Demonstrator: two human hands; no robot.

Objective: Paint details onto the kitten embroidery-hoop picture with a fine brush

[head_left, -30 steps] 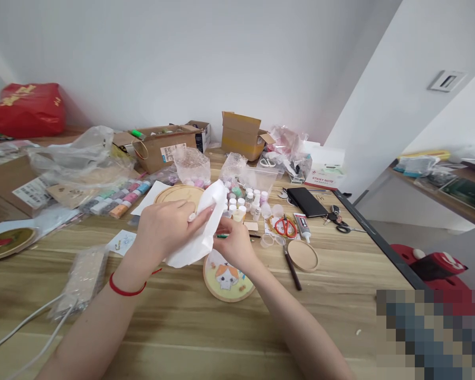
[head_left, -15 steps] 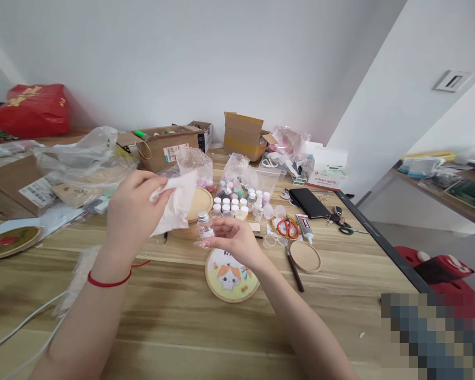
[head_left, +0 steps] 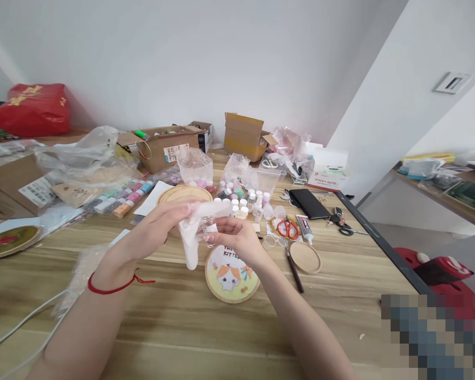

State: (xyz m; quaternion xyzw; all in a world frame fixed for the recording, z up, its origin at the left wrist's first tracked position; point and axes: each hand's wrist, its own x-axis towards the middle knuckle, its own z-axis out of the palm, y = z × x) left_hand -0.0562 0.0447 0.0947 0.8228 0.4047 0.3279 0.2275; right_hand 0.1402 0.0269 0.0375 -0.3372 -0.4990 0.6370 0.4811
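While the right hand [head_left: 239, 240] gripped the bottle [head_left: 210, 229] in its fingers, the left hand [head_left: 152, 224] was at its top with the tissue [head_left: 190, 237], fingers stretched out, thumb hidden, so can't tell if they pinched it. Bottle was up off the table [head_left: 174, 322], near the kitten hoop's [head_left: 229, 279] far edge, white-capped jars [head_left: 243, 203] beyond.

L hand [head_left: 157, 226] has brought tissue [head_left: 189, 244] up against sm. btl [head_left: 210, 229].
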